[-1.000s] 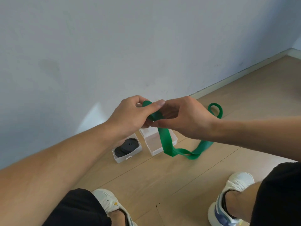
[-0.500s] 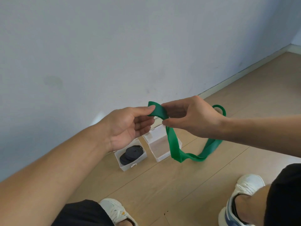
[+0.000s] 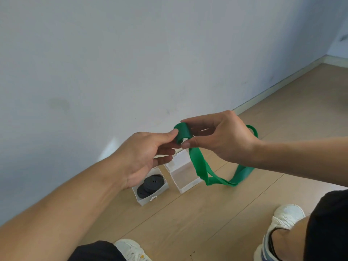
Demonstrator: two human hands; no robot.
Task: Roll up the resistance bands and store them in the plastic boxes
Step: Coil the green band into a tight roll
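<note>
Left hand [image 3: 145, 157]: palm up, forefinger tip touching the started coil of the flat green rubber resistance band [image 3: 199, 162], other fingers loosely spread, gripping nothing. Half a second ago the band end was only a flat fold between my hands; now it is a small roll.

On the wooden floor [image 3: 188, 223] below: a clear plastic box with a black rolled band [image 3: 150, 185], then an empty clear plastic box [image 3: 185, 178].

Right hand [image 3: 224, 138]: thumb and forefinger pinch the roll. The band's tail hangs to the floor, looping behind my wrist.

Judgement: rolling has barely begun; most of the length remains.
</note>
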